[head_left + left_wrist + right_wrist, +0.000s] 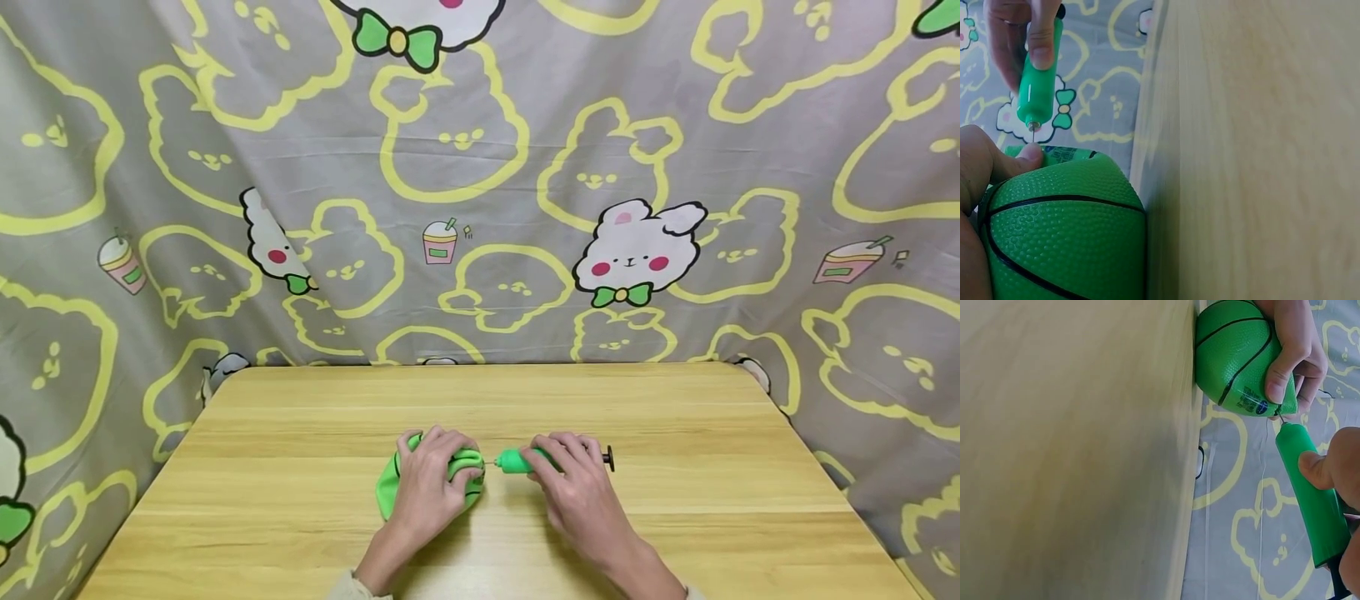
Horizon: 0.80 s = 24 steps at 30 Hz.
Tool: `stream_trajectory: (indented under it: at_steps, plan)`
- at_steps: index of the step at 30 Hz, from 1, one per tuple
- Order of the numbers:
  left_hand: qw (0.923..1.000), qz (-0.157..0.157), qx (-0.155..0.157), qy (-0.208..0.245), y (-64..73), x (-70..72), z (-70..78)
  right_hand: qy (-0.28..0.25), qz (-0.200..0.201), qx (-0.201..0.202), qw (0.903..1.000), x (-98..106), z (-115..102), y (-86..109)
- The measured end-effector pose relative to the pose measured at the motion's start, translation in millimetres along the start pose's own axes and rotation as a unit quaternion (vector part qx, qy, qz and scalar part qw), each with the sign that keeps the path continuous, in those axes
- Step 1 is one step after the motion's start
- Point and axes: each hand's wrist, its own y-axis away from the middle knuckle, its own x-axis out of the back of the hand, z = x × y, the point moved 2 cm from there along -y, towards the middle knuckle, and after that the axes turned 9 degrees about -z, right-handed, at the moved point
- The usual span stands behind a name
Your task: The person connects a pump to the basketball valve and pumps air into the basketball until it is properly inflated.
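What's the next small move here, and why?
Likely ease the green hand pump straight toward the green basketball. Its needle reaches the ball's edge with some shaft bare, and the ball looks slack and creased. The right hand grips the pump, the left hand the ball. Whether the tip is already inside, I can't tell.

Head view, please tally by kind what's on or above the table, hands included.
Balls: 1 (green ball)
Pumps: 1 (green pump, its needle counted with it)
Hands: 2 (left hand on the ball, right hand on the pump)
Total: 4
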Motion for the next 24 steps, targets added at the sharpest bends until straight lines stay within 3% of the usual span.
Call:
stream_trajectory:
  at_steps: [5,15,24]
  plan:
    - [0.9999,-0.006,0.012,-0.004,-0.1,1.4,-0.1,0.002,-0.011,-0.004,0.9999,0.3,-1.0,-0.5]
    - [0.9992,-0.017,0.019,-0.029,-0.5,0.8,2.8,-0.013,-0.093,-0.047,0.9944,8.2,3.0,2.8]
    - [0.9994,-0.010,0.009,-0.033,0.1,1.0,2.7,-0.018,-0.084,-0.049,0.9951,10.3,4.3,3.3]
